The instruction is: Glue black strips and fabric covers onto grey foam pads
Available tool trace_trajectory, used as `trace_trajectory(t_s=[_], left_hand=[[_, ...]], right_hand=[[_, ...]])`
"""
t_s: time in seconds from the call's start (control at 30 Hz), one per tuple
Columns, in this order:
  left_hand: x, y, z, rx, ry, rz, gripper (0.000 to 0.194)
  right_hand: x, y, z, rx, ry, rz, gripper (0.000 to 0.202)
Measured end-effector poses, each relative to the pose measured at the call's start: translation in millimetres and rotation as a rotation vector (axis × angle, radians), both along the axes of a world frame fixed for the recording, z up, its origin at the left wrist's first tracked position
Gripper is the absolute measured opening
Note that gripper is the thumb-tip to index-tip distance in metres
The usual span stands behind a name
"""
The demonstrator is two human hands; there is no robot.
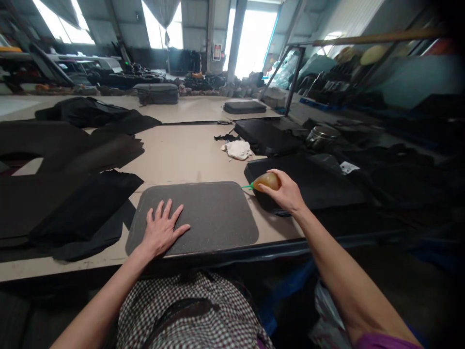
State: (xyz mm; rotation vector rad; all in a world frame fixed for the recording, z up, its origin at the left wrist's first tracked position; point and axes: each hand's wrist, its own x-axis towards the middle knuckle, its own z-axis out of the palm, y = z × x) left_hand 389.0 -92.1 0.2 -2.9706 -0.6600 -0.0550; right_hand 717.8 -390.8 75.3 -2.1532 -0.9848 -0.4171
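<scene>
Head cam: L hand [165, 229] flat, spread on gray panel [218, 218] at table [174, 157] edge; R hand [286, 194] clamped on amber bulb [269, 182], nozzle [248, 186] by panel's far-R corner. Oversqueeze → prob. drips.

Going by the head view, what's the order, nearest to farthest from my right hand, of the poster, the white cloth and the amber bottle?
1. Amber bottle: held in the right hand.
2. White cloth: on the table, beyond the hand and to its left.
3. Poster: far back, near the windows.
</scene>
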Motion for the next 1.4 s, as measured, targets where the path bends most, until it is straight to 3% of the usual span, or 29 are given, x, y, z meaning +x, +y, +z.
trace_trajectory(t_s=[0.13,0.3,0.4,0.5,0.6,0.77,1.0,1.4], left_hand=[[-1,6,0.6,-0.078,-0.020,-0.008,0.073],[-20,44,25.9,-0.496,-0.211,-0.074,0.060],[-45,74,47.9,-0.560,-0.353,-0.049,0.044],[-68,97,60.2,-0.511,-0.335,-0.063,0.028],[-79,108,58.7,-0.481,-0.231,-0.142,0.021],[-79,110,44.8,-0.379,-0.091,-0.186,0.025],[-75,105,40.3,-0.298,-0.045,-0.214,0.014],[-72,103,35.9,-0.278,-0.078,-0.235,0.025]], right_hand=[[-25,-14,16.0,0.132,0.136,-0.088,0.055],[-75,-4,29.2,0.251,0.550,0.050,0.054],[-110,23,25.5,0.166,0.682,0.207,0.055],[-151,62,14.1,0.057,0.685,0.412,0.058],[-196,104,2.2,0.000,0.587,0.560,0.056],[-247,162,-8.2,0.050,0.374,0.633,0.051],[-265,192,-14.1,0.008,0.258,0.651,0.049],[-242,164,0.7,-0.081,0.260,0.771,0.045]])
